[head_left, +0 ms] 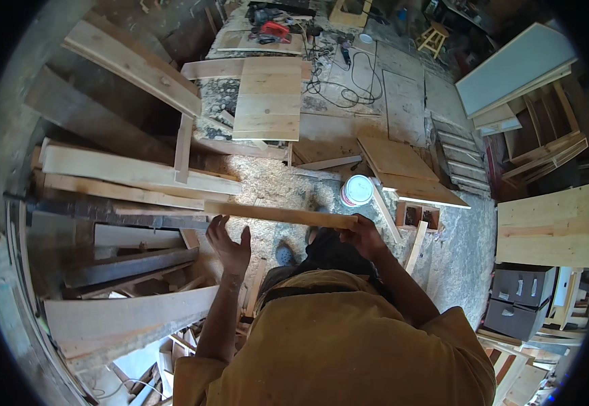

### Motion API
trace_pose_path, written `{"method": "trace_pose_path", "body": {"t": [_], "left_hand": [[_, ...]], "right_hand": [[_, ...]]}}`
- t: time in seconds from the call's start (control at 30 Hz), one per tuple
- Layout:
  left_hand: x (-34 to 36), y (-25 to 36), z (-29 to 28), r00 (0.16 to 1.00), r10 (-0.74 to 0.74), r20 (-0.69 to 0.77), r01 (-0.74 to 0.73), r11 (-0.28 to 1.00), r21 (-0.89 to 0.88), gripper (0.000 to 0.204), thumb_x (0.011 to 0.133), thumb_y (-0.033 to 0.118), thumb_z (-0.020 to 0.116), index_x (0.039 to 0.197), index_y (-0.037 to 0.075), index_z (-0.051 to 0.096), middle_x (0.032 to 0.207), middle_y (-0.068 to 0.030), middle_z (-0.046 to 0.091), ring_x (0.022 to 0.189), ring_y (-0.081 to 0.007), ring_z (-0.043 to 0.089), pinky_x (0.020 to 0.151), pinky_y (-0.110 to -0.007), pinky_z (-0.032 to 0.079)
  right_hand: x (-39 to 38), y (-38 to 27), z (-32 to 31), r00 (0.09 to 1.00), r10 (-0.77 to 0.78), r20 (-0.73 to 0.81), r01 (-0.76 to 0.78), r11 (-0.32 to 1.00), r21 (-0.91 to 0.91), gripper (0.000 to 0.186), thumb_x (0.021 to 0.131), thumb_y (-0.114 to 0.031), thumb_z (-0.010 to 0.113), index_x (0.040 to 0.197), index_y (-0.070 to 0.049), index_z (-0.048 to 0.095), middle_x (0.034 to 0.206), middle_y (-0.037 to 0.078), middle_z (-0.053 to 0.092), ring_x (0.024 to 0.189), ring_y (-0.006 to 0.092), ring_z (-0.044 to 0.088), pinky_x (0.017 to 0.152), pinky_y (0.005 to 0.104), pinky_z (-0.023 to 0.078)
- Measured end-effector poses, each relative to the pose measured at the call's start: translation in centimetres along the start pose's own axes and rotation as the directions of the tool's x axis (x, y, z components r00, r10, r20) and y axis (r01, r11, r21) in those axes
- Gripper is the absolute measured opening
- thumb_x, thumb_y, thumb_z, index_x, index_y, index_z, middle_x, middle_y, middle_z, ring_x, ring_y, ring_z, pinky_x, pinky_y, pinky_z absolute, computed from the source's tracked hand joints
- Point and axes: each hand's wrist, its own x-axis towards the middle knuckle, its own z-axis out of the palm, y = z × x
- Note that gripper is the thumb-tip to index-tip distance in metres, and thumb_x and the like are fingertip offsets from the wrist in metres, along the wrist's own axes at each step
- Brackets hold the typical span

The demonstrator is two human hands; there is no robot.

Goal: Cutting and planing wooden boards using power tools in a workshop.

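A narrow wooden board (281,214) lies crosswise in front of my body, roughly level. My right hand (364,238) is closed around its right end, with the fingers partly hidden behind the wood. By the board's left end is my left hand (229,249), its fingers apart and the thumb standing away. Its fingertips reach the board's lower edge; whether they touch it I cannot tell. Beyond the left end, long planks (125,169) lie stacked on a rack.
A white-lidded bucket (357,190) stands on the sawdust-strewn floor ahead, beside a leaning wooden panel (402,166). Farther off are a jointed wood panel (267,98), a red power tool (274,31), loose cables (348,101) and a small stool (434,38). Dark drawers (521,287) stand at right.
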Motion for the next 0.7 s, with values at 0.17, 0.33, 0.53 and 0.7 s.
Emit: {"method": "trace_pose_path", "body": {"t": [0.17, 0.33, 0.53, 0.7], "left_hand": [[4.1, 1.2, 9.6, 0.592, -0.529, 0.609, 0.806, 0.362, -0.469, 0.038, 0.092, 0.032, 0.053, 0.118, 0.005, 0.046, 0.109, -0.0104, 0.055, 0.102, -0.0220, 0.055, 0.089, -0.039, 0.044], [11.0, 1.4, 20.4, 0.548, -0.495, 0.675, 0.736, -0.099, -0.670, 0.015, 0.095, 0.020, 0.048, 0.105, 0.009, 0.050, 0.101, -0.0065, 0.059, 0.095, -0.0215, 0.060, 0.085, -0.042, 0.049], [16.6, -9.9, 28.9, 0.566, -0.466, 0.680, 0.698, -0.169, -0.696, 0.008, 0.090, 0.015, 0.053, 0.097, 0.015, 0.052, 0.089, -0.0030, 0.060, 0.087, -0.0171, 0.060, 0.076, -0.037, 0.048], [19.8, -13.0, 32.4, 0.365, -0.769, 0.525, 0.626, -0.214, -0.750, 0.007, 0.089, 0.017, 0.053, 0.096, 0.017, 0.051, 0.086, -0.0017, 0.060, 0.083, -0.0166, 0.060, 0.075, -0.038, 0.050]], "right_hand": [[7.7, -2.5, -0.9, 0.999, 0.043, 0.028, -0.047, 0.982, 0.182, 0.030, 0.088, -0.018, 0.060, 0.109, 0.002, 0.052, 0.095, 0.011, 0.063, 0.079, 0.0171, 0.061, 0.071, 0.0294, 0.052], [17.9, -6.1, -4.4, 0.979, 0.167, 0.120, -0.133, 0.960, -0.247, 0.026, 0.088, -0.017, 0.059, 0.108, 0.000, 0.057, 0.100, 0.011, 0.062, 0.084, 0.0159, 0.061, 0.072, 0.0279, 0.051], [28.4, -14.1, -14.9, 0.885, -0.167, 0.434, 0.465, 0.338, -0.818, 0.023, 0.087, -0.015, 0.057, 0.104, 0.001, 0.060, 0.095, 0.010, 0.065, 0.084, 0.0168, 0.061, 0.078, 0.0299, 0.049], [32.2, -26.1, -22.3, 0.991, -0.034, -0.128, -0.044, 0.827, -0.560, 0.022, 0.089, -0.014, 0.057, 0.104, 0.002, 0.059, 0.090, 0.012, 0.065, 0.073, 0.0157, 0.063, 0.067, 0.0284, 0.052]]}}
